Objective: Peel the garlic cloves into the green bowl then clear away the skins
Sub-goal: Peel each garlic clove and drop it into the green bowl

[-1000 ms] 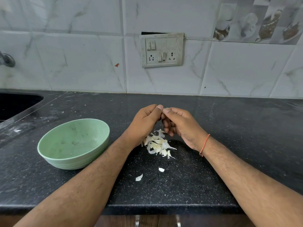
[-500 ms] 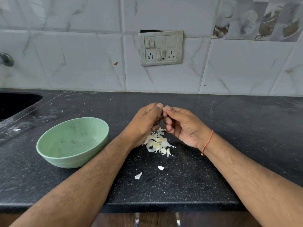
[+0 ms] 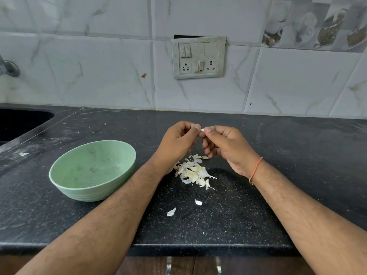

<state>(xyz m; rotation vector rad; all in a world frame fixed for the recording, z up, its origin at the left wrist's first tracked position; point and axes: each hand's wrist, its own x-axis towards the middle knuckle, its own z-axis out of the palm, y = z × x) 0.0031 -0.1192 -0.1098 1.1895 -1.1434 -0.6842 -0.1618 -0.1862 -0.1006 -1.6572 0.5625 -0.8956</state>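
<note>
**A:** Both hands make your grip just now: your left hand (image 3: 178, 140) and right hand (image 3: 222, 144) meet fingertip to fingertip, thumbs and forefingers pinched on one garlic clove (image 3: 202, 130) held up over the counter (image 3: 297, 147).

**B:** Which way does it lie?

**A:** Only a pale tip shows between your thumbs. Its long axis seems to run across from one hand to the other, roughly level; which end is the root I cannot tell.

**B:** So which step is this?

**A:** Peeling, I'd judge. The green bowl (image 3: 93, 181) sits to the left of your grip and nearer you, apparently with no cloves in it yet. The pile of garlic and skins (image 3: 193, 171) lies just below your grip, partly behind your left wrist. Two loose skin scraps (image 3: 171, 211) lie nearer you.

**B:** And next?

**A:** You'd likely need to strip the skin, let it fall onto the pile, then carry the bare clove left and drop it in the bowl. Clearing the skins is not yet begun.
</note>
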